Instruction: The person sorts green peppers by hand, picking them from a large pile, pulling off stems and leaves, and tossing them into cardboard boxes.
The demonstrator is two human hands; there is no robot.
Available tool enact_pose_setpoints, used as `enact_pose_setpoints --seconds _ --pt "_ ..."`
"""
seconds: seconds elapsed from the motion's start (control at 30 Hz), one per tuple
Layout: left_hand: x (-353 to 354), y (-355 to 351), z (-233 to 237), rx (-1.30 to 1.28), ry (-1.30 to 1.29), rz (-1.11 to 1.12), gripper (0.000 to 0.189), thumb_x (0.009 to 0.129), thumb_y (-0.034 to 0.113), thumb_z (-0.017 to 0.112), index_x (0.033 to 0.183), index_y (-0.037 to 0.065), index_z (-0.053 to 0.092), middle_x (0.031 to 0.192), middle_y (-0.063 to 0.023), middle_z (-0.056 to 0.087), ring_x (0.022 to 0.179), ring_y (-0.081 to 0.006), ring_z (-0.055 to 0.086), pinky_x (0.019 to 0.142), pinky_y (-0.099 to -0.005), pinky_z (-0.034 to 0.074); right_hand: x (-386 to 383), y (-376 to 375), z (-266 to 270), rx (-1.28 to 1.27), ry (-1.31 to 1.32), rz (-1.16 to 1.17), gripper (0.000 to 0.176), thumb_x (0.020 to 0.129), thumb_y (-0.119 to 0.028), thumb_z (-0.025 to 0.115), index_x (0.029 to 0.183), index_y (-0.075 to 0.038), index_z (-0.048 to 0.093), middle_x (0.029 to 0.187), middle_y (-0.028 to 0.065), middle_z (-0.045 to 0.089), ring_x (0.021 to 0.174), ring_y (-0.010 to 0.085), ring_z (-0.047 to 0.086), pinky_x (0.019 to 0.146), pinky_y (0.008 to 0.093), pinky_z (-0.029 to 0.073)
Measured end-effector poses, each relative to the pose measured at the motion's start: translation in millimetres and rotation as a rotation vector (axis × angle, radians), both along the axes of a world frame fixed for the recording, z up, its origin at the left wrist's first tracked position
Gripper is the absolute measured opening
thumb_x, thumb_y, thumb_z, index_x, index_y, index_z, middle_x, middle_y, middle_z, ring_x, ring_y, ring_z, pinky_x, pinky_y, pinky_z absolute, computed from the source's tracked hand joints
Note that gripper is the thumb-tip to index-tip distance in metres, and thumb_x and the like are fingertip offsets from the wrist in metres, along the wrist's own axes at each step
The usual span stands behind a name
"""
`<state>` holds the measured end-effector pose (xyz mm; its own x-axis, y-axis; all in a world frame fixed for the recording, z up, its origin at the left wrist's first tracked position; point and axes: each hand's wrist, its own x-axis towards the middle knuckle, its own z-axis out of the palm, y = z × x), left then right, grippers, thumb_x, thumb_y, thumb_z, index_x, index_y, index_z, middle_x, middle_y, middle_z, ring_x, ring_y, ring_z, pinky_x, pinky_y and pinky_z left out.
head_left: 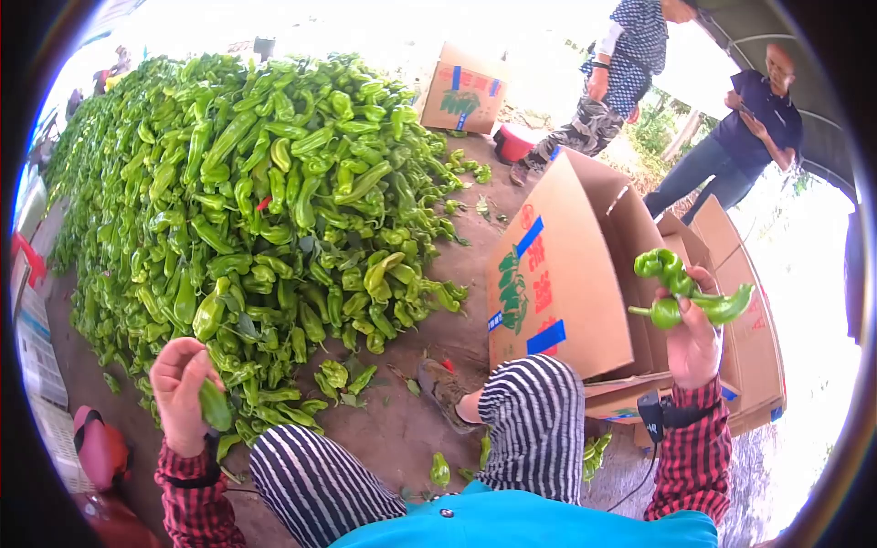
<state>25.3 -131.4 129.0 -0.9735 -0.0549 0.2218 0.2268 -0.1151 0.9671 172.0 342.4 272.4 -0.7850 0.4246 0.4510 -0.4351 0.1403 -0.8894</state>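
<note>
At the lower left, my left hand (183, 393) is closed on a green pepper (216, 405), beside the front edge of a large heap of green peppers (274, 192). My right hand (692, 342) is raised on the right, its fingers wrapped round a few curly green peppers (722, 305). Just behind that hand stands an open cardboard box (566, 274) with red print and blue tape, tilted toward me. Its inside is mostly hidden by the near wall and flaps.
Another printed carton (464, 91) stands at the back, near a red bucket (516, 143). Two people (630, 64) stand behind the open box. Loose peppers (440, 469) lie on the ground by my knees. White crates (50, 365) line the left edge.
</note>
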Motion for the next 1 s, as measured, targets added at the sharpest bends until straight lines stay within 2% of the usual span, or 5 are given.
enact_pose_setpoints --seconds 0.3,0.57,0.77,0.9,1.0 --pt "93.9 46.6 68.4 -0.200 0.060 -0.141 0.011 0.083 0.008 0.053 0.089 0.002 0.047 0.063 -0.0012 0.047 0.048 -0.0070 0.045 0.044 -0.0185 0.037 14.7 104.4 -31.2 -0.352 -0.091 -0.048 0.027 0.081 -0.021 0.062 0.099 -0.003 0.054 0.096 0.0089 0.058 0.084 0.0213 0.060 0.073 0.0368 0.052" --pt "90.3 60.6 72.7 -0.379 -0.103 -0.220 0.014 0.081 0.006 0.056 0.092 0.000 0.049 0.075 -0.0021 0.052 0.054 -0.0058 0.048 0.048 -0.0171 0.039 15.4 141.4 -55.1 -0.122 -0.294 -0.156 0.040 0.077 -0.007 0.065 0.112 -0.005 0.046 0.095 0.0059 0.056 0.082 0.0162 0.058 0.064 0.0308 0.051" --pt "60.6 8.1 39.2 -0.354 -0.188 -0.110 0.016 0.086 0.008 0.052 0.100 0.002 0.051 0.071 0.0011 0.050 0.056 -0.0028 0.046 0.046 -0.0153 0.038 61.4 95.7 -46.0 0.343 -0.181 -0.310 0.047 0.076 -0.005 0.064 0.117 0.002 0.043 0.113 0.0190 0.048 0.100 0.0219 0.052 0.084 0.0310 0.042" --pt "55.4 -35.2 30.4 -0.279 -0.277 0.020 0.021 0.087 0.010 0.051 0.106 0.002 0.050 0.072 0.0000 0.048 0.055 -0.0040 0.045 0.045 -0.0156 0.038 110.1 61.5 -86.4 -0.050 -0.427 0.467 0.021 0.079 0.002 0.057 0.099 0.003 0.053 0.086 0.0105 0.058 0.079 0.0149 0.057 0.068 0.0247 0.047" --pt "57.1 -49.6 29.1 -0.200 -0.326 0.009 0.023 0.087 0.011 0.051 0.108 0.002 0.049 0.070 -0.0003 0.047 0.055 -0.0044 0.045 0.045 -0.0158 0.038 127.9 52.8 -201.0 -0.361 -0.934 0.434 0.013 0.081 -0.010 0.058 0.091 -0.001 0.058 0.079 0.0028 0.059 0.071 0.0086 0.056 0.065 0.0225 0.047"
